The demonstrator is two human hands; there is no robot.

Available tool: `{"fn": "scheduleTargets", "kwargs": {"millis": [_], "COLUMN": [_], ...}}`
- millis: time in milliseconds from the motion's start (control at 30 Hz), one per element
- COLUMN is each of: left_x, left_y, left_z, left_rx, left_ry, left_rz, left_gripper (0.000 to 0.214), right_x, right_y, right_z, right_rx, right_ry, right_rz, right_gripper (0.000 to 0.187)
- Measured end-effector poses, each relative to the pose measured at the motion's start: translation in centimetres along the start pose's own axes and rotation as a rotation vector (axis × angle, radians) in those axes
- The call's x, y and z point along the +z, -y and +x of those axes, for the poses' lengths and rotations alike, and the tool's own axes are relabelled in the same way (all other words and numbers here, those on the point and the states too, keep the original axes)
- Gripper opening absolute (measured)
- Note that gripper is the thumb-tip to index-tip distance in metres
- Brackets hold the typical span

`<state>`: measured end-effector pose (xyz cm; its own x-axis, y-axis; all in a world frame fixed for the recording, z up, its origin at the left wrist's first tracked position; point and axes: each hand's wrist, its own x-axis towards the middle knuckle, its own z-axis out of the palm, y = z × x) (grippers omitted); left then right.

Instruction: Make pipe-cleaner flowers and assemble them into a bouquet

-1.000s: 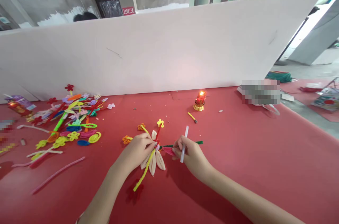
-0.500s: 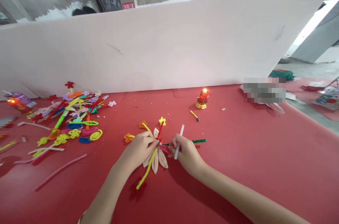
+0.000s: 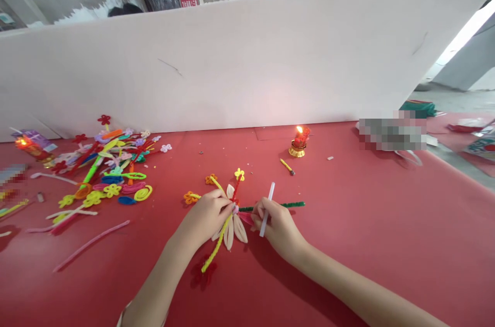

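Note:
A flower made of pipe cleaners [image 3: 229, 234] lies on the red table, with cream petals, a twisted yellow stem, a dark green stem and small yellow and orange blossoms. My left hand [image 3: 209, 213] pinches it at the centre, where the stems meet. Between the fingers of my right hand [image 3: 281, 224] is a translucent white stick [image 3: 267, 208], tilted, which looks like a glue stick. The right fingertips also touch the end of a pink strip [image 3: 246, 217] that runs out from the flower's centre. A dark red blossom [image 3: 203, 273] shows below the yellow stem.
Pipe-cleaner flowers and stems [image 3: 112, 162] are heaped at the left, near a loose pink pipe cleaner [image 3: 91, 246]. A lit candle-like lamp [image 3: 299, 142] stands at the back, with a short yellow pencil-like piece [image 3: 287, 166] before it. Behind rises a white board [image 3: 232, 69].
My right hand, with the white stick, has shifted slightly right, away from the flower's centre. My left hand keeps its pinch. The whole view has moved a little.

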<state>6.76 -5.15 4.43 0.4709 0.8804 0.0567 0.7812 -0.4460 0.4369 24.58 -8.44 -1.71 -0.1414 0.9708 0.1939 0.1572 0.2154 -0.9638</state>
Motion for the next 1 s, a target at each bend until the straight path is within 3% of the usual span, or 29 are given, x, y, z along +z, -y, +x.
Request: {"fn": "scheduleTargets", "kwargs": {"millis": [400,733,1000], "left_x": [0.3,0.5,0.6], "left_y": [0.2,0.4,0.1], "left_z": [0.2,0.3,-0.2], "left_rx": [0.027,0.059,0.054], "left_ry": [-0.027,-0.037,0.019], "left_rz": [0.066,0.066,0.084], "left_gripper": [0.031,0.030,0.025], "right_x": [0.4,1.1,1.1], "right_y": [-0.4,-1.0,-0.6], "right_z": [0.4,0.4,0.8], "right_rx": [-0.031,-0.087,-0.149], "right_ry": [0.041,-0.027,-0.019], "right_rz": [-0.025,-0.175,-0.247], "right_gripper": [0.021,0.023,0.023]}}
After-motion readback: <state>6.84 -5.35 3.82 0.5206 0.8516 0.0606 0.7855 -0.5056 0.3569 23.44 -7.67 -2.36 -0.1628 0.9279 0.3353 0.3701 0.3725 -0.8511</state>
